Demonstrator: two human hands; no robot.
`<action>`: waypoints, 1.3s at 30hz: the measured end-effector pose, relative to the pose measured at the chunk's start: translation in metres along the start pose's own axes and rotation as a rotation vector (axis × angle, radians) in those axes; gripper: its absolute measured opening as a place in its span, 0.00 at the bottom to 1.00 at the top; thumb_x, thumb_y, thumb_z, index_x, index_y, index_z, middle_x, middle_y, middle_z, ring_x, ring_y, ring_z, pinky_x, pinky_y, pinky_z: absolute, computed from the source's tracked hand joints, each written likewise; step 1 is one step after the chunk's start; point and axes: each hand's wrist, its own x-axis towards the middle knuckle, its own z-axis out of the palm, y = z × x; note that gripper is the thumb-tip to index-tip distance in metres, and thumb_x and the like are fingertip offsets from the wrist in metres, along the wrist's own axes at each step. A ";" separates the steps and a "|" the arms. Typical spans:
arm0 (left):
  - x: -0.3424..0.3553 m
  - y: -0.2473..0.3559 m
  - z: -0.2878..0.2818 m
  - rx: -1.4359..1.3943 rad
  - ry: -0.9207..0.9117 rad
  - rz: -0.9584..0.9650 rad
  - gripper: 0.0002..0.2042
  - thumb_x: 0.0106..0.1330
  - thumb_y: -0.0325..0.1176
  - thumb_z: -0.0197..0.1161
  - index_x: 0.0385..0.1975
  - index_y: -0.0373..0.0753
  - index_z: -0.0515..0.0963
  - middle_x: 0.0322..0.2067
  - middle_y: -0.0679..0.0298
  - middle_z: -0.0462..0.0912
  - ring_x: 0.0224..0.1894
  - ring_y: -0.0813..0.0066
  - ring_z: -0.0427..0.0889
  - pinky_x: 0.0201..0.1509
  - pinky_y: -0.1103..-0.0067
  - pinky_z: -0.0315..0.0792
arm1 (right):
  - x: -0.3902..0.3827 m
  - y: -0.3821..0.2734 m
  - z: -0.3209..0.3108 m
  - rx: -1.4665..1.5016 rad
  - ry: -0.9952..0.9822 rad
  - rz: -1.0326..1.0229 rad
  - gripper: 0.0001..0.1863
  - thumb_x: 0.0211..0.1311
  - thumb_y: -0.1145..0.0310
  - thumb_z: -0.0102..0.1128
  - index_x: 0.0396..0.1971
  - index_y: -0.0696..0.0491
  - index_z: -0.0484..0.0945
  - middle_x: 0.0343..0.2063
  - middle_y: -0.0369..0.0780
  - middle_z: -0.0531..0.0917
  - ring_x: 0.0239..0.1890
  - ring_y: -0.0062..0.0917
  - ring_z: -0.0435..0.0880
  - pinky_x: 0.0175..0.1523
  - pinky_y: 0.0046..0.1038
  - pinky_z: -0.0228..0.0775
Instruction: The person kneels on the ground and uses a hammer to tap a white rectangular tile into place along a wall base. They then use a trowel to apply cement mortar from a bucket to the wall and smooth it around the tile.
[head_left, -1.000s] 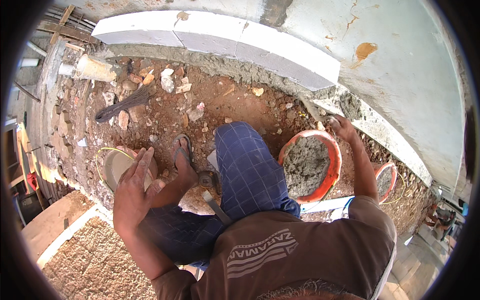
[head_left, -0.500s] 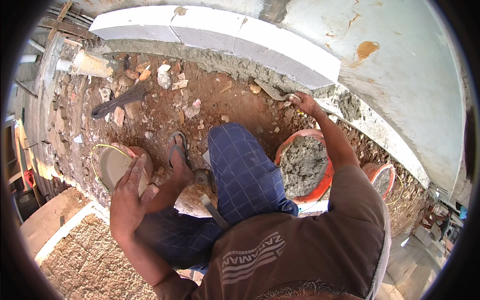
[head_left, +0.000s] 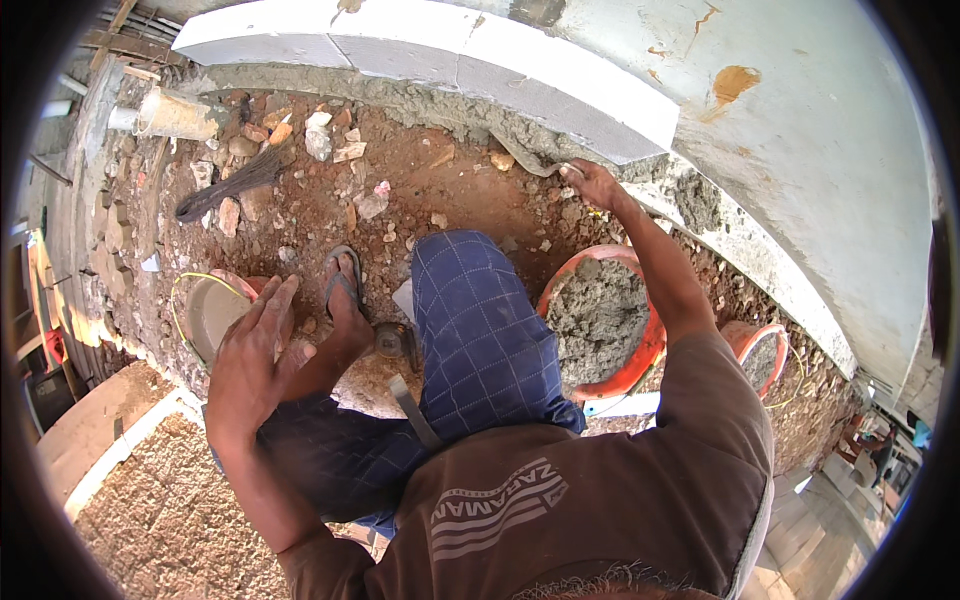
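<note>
My right hand [head_left: 594, 184] grips the handle of a trowel [head_left: 522, 153]. The blade lies against the grey mortar [head_left: 440, 117] beneath a row of white blocks [head_left: 395, 62], near their right end. My left hand [head_left: 250, 365] has its fingers stretched out and holds nothing. It hovers over the near side of a bucket [head_left: 212, 318] with a yellow handle and greyish contents, partly covering it. Between my right forearm and my knee stands an orange-rimmed bucket [head_left: 598, 320] full of wet mortar.
A second orange-rimmed bucket [head_left: 758, 358] stands farther right. Broken stones and a dark bundle of strands [head_left: 235, 185] lie on the soil at left, with a dirty pale bucket [head_left: 177, 114] on its side beyond. A tape measure [head_left: 392, 342] sits beside my sandalled foot [head_left: 345, 285].
The whole view has shifted slightly. My right hand and the trowel have moved a little left along the mortar below the blocks. My left hand stays open by the bucket.
</note>
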 end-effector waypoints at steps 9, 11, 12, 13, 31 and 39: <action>-0.001 -0.006 0.004 -0.001 0.010 -0.046 0.34 0.63 0.40 0.66 0.70 0.46 0.64 0.65 0.51 0.72 0.63 0.45 0.72 0.66 0.60 0.67 | -0.020 0.063 -0.007 0.172 0.179 0.066 0.42 0.66 0.35 0.55 0.65 0.56 0.71 0.24 0.41 0.83 0.23 0.22 0.79 0.32 0.31 0.73; -0.006 -0.008 0.003 0.003 0.013 -0.056 0.34 0.63 0.40 0.66 0.70 0.45 0.65 0.64 0.51 0.72 0.63 0.45 0.72 0.66 0.60 0.68 | -0.022 0.072 -0.014 0.068 0.157 -0.067 0.37 0.68 0.40 0.56 0.63 0.57 0.73 0.39 0.52 0.86 0.40 0.30 0.85 0.41 0.33 0.78; -0.005 -0.008 0.003 0.001 0.007 -0.057 0.34 0.62 0.40 0.67 0.69 0.45 0.65 0.64 0.51 0.72 0.63 0.45 0.72 0.66 0.60 0.68 | -0.023 0.081 -0.018 0.069 0.177 -0.030 0.37 0.68 0.40 0.56 0.63 0.57 0.73 0.41 0.52 0.86 0.44 0.33 0.85 0.46 0.35 0.77; -0.004 -0.009 0.004 0.000 0.001 -0.059 0.33 0.62 0.40 0.67 0.69 0.44 0.66 0.64 0.51 0.73 0.63 0.45 0.72 0.66 0.61 0.68 | -0.024 0.089 -0.018 0.069 0.197 0.007 0.38 0.68 0.39 0.57 0.63 0.58 0.72 0.42 0.53 0.85 0.47 0.36 0.84 0.50 0.37 0.77; -0.001 -0.013 0.000 -0.024 -0.006 -0.098 0.33 0.61 0.37 0.67 0.68 0.43 0.66 0.64 0.51 0.73 0.64 0.46 0.72 0.67 0.62 0.68 | -0.208 0.175 -0.120 -0.363 0.442 0.209 0.30 0.69 0.39 0.52 0.54 0.50 0.79 0.30 0.43 0.86 0.26 0.28 0.81 0.31 0.35 0.74; 0.009 -0.009 0.003 0.010 -0.036 -0.123 0.34 0.60 0.35 0.68 0.69 0.45 0.66 0.67 0.54 0.70 0.66 0.48 0.71 0.69 0.62 0.67 | -0.199 0.130 -0.088 -0.158 0.261 0.026 0.32 0.70 0.37 0.49 0.53 0.52 0.81 0.19 0.31 0.76 0.20 0.18 0.70 0.26 0.27 0.66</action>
